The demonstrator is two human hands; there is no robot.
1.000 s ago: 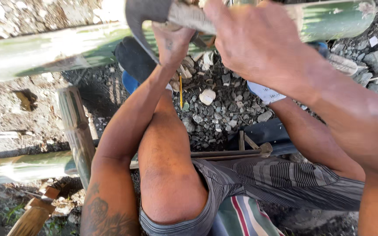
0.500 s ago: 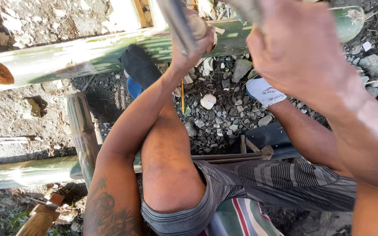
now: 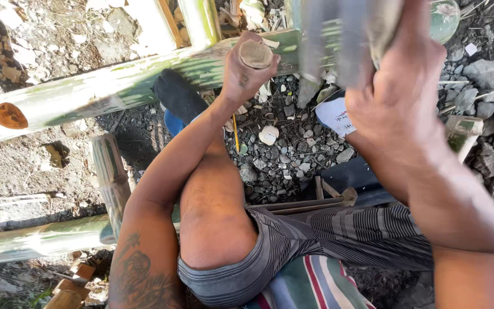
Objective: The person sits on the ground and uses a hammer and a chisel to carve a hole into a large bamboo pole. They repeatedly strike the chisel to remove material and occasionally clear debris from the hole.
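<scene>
Bamboo was the work in hand: a long green pole lay across the gravel in front of the person's bare knee. The left hand was clenched round a short wooden peg, pressed against the pole. The right hand gripped the handle of a tool whose blade was motion-blurred, probably a chopping knife. Judging by its look, the pole would be stiff, fairly heavy and smooth-skinned, so slippery; it seemed best held near a joint. A second pole lay lower left.
</scene>
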